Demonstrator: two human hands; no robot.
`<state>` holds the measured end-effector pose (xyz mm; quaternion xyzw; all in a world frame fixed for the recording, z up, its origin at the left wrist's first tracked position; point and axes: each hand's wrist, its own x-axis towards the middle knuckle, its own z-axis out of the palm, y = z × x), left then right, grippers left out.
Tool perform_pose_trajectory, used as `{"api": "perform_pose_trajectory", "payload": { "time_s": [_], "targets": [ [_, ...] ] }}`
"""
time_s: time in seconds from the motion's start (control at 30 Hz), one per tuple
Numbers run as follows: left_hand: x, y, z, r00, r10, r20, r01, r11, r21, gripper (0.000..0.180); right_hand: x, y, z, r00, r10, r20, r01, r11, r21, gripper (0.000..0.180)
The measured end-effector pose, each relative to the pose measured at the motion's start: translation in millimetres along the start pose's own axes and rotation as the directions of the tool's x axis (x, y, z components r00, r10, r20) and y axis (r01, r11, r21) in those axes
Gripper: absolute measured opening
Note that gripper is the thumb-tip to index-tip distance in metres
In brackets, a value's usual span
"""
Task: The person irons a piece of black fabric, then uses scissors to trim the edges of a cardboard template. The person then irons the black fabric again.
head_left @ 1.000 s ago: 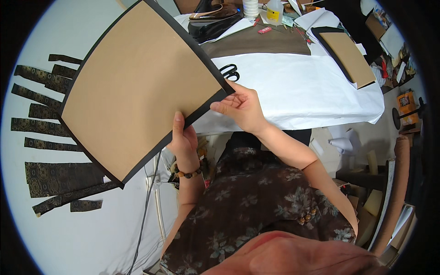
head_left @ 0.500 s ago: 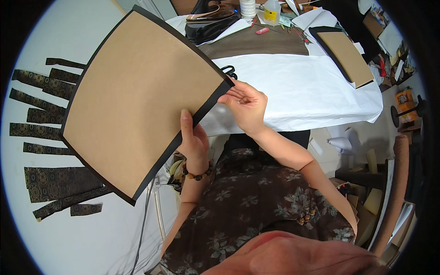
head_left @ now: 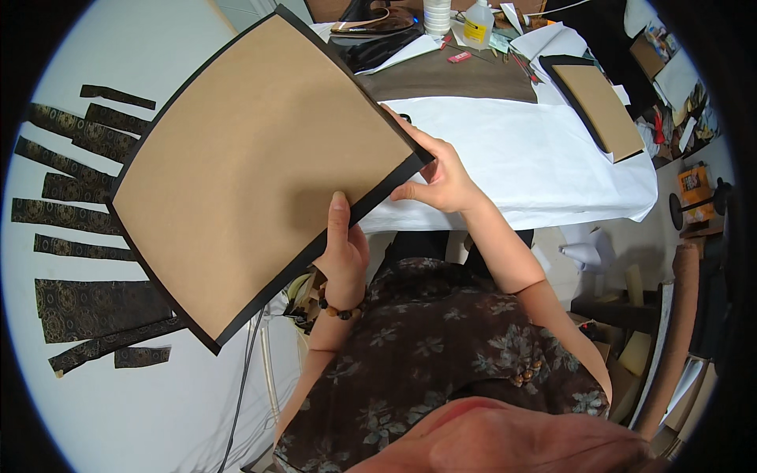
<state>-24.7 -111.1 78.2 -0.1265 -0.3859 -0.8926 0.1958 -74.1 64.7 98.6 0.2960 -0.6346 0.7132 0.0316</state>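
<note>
A large fan-shaped tan board (head_left: 252,158) with black border is held up, tilted, at the left centre. My left hand (head_left: 344,252) clasps its near black edge, the thumb flat on the tan face and the fingers underneath. A beaded bracelet circles that wrist. At the board's right corner is my right hand (head_left: 447,177), its thumb by the near edge and its fingers along the far side, partly hidden behind the corner. Beyond the board, a black loop, perhaps a scissors handle (head_left: 405,118), shows on the white-covered table.
A white cloth (head_left: 520,158) covers the table's near part. Farther back are a clear bottle (head_left: 478,25), a white spool (head_left: 436,17) and a black iron-like tool (head_left: 382,49). A smaller tan board (head_left: 599,106) lies far right. Dark patterned strips (head_left: 59,213) hang over a white surface at left.
The board has shifted right and its right corner dropped slightly. My right hand has moved right and down, its fingers now stretched along the far side of the corner. My left hand keeps its grip.
</note>
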Motion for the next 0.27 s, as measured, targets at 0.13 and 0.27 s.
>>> {"api": "perform_pose_trajectory", "payload": {
  "time_s": [0.13,0.27],
  "targets": [
    [-3.4,5.8,4.8,0.986,-0.087,-0.144,0.091,0.996,0.022,0.041,-8.8,17.1,10.0,0.997,-0.029,-0.065,0.036,0.993,0.116,0.099],
    [0.0,4.8,0.5,0.986,-0.019,-0.166,0.072,0.946,0.316,0.043,-14.2,24.6,27.0,0.992,0.091,-0.084,-0.042,0.885,0.465,0.099]
  ]
}}
